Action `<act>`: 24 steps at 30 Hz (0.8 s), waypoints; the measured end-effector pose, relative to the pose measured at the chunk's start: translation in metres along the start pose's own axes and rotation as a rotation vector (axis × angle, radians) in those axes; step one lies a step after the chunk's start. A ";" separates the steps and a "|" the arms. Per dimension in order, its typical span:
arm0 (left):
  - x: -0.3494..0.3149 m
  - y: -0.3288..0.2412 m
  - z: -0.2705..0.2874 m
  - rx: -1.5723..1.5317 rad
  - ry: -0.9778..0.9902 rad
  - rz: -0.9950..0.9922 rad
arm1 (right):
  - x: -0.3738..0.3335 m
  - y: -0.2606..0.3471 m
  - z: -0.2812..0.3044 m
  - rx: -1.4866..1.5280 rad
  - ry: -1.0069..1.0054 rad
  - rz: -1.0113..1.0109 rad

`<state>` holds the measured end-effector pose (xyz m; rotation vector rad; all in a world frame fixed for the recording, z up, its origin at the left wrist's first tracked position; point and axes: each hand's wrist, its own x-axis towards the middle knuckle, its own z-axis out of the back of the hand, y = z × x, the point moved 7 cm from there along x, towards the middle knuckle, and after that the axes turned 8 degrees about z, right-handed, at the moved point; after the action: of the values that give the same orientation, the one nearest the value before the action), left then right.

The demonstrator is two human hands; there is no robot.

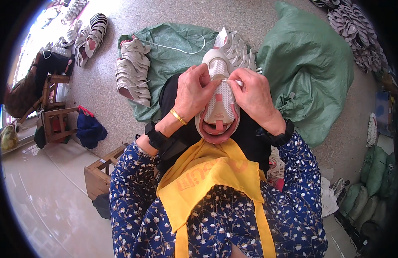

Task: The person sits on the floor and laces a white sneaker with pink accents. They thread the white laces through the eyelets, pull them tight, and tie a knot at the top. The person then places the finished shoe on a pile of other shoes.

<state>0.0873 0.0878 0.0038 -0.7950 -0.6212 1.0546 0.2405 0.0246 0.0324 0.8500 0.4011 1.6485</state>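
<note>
A white shoe upper (219,112) with pink lining and pink tabs lies over my lap, its toe pointing away from me. My left hand (192,91) is closed in a pinch over the left side of its lacing area, thumb on the tongue. Across from it, my right hand (255,94) pinches a white shoelace (240,83) close to the right eyelets. A short stretch of the lace shows between the two hands. The fingertips partly hide the eyelets.
Rows of stacked white uppers (133,71) rest on a green sack (168,47) ahead of me. A bulging green sack (308,73) stands at the right. More uppers (358,36) lie far right. Wooden stools (57,122) and a dark blue cloth bag (90,129) are at the left.
</note>
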 end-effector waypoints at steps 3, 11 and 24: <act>-0.001 0.001 0.000 -0.023 0.016 0.013 | 0.005 0.006 0.001 -0.048 0.056 0.047; -0.001 0.000 -0.001 -0.006 0.027 -0.015 | 0.009 0.011 0.001 -0.158 0.117 0.125; -0.003 0.001 -0.001 -0.023 -0.007 -0.068 | 0.018 0.010 0.000 -0.145 0.186 0.143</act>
<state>0.0860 0.0852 0.0020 -0.7856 -0.6625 0.9902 0.2320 0.0395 0.0447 0.6320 0.3505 1.8726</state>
